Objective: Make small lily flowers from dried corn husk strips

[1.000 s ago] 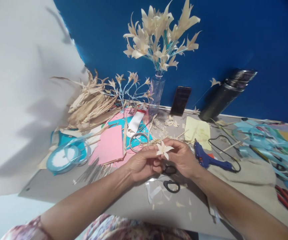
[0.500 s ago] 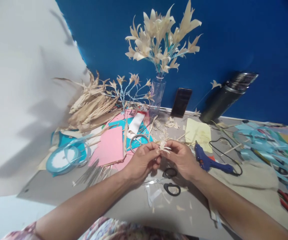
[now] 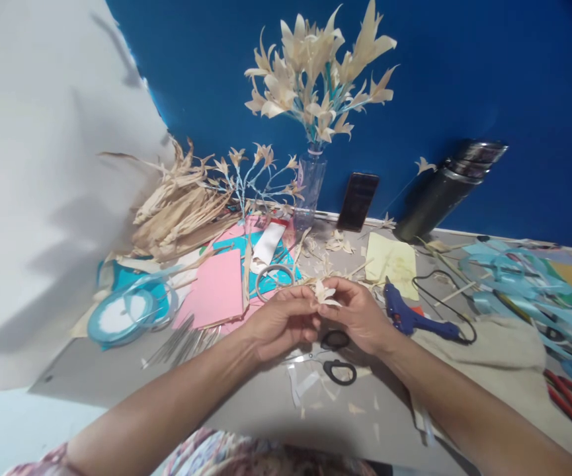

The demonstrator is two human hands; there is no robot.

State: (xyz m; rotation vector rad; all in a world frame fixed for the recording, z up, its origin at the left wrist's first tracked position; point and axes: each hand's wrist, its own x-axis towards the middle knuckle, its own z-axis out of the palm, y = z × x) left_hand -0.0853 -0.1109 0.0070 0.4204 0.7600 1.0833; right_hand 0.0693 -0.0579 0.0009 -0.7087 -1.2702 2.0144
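Observation:
Between my two hands is a small cream flower (image 3: 324, 293) of dried husk, its pointed petals spread upward. My left hand (image 3: 288, 324) pinches its base from the left, fingers curled. From the other side my right hand (image 3: 355, 316) closes thumb and fingertips on the same flower. Just below the hands a pair of black-handled scissors (image 3: 340, 372) lies on the table, its blades partly under my left hand. A blue glue gun (image 3: 417, 322) rests to the right of my right hand. Husk scraps lie behind the fingers.
Behind stand a clear bottle (image 3: 310, 188) of large husk flowers, a phone (image 3: 358, 201) and a leaning dark flask (image 3: 447, 192). Dried husks (image 3: 176, 211), pink paper (image 3: 219, 287), a ribbon roll (image 3: 122, 317) and wires (image 3: 181, 344) occupy the left. Blue ribbons (image 3: 518, 284) and red-handled pliers (image 3: 571, 403) are right.
The flower has turned slightly between my fingers, and its petals now show more openly. Both hands keep their hold, and the whole view has shifted a little.

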